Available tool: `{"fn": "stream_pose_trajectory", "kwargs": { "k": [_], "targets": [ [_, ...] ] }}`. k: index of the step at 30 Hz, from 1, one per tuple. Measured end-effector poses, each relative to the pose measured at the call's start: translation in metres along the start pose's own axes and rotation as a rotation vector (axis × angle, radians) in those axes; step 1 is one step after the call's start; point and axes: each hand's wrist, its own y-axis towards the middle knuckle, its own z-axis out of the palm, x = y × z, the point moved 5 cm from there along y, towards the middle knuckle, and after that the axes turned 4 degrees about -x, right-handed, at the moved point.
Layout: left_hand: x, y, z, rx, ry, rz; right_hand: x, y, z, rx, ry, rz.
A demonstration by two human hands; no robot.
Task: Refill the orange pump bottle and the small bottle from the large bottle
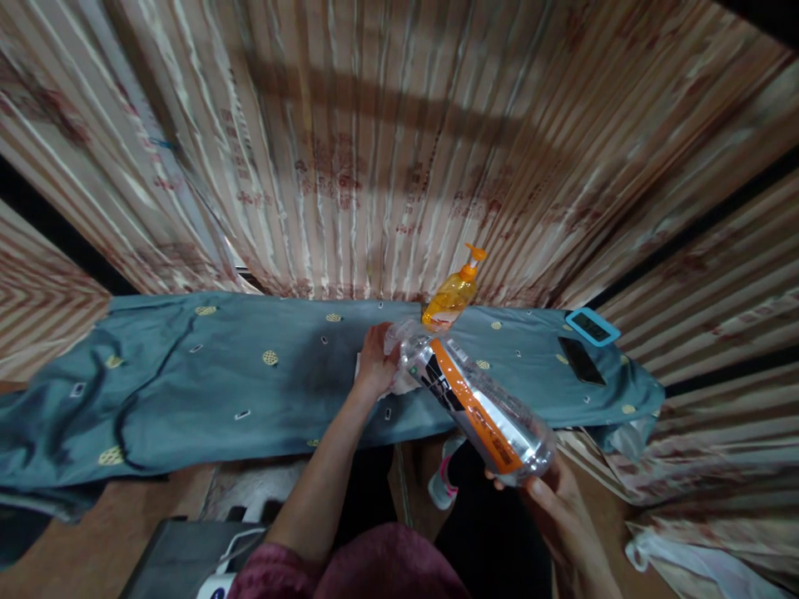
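A large clear plastic bottle (478, 408) with an orange, black and silver label slants over the front edge of the cloth-covered surface, its neck end pointing up and left. My right hand (555, 499) grips its base from below. At the neck end, my left hand (376, 362) is closed on crumpled clear plastic (403, 333); its fingertips are partly hidden. Something white, like a tissue or cloth (403, 381), shows under that hand. Just beyond the bottle's neck stands a pump bottle (450, 299) with yellow-orange liquid and an orange pump head.
A green-blue patterned cloth (218, 383) covers the long narrow surface. On its right end lie a dark phone (582, 360) and a blue-framed digital timer (593, 327). Patterned curtains (374, 150) hang close behind and at both sides. A dark box (181, 557) stands below at left.
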Motion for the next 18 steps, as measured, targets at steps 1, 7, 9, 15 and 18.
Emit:
{"fn": "stream_pose_trajectory", "kwargs": {
  "k": [1,7,9,15,18],
  "targets": [
    [-0.001,0.0,0.0,0.001,0.0,-0.003,0.0,0.001,-0.001,0.005,-0.005,0.006],
    [-0.003,-0.002,0.0,-0.009,-0.008,-0.01,-0.002,0.001,-0.003,-0.037,-0.013,0.025],
    [-0.002,-0.002,0.0,-0.014,-0.007,-0.008,-0.003,0.001,-0.004,-0.051,-0.009,0.021],
    [-0.001,-0.005,-0.001,-0.016,-0.024,-0.018,-0.009,0.003,-0.011,-0.073,-0.01,0.021],
    [-0.001,-0.006,-0.001,-0.02,-0.031,-0.021,-0.012,0.002,-0.016,-0.092,-0.011,0.022]
  ]
}}
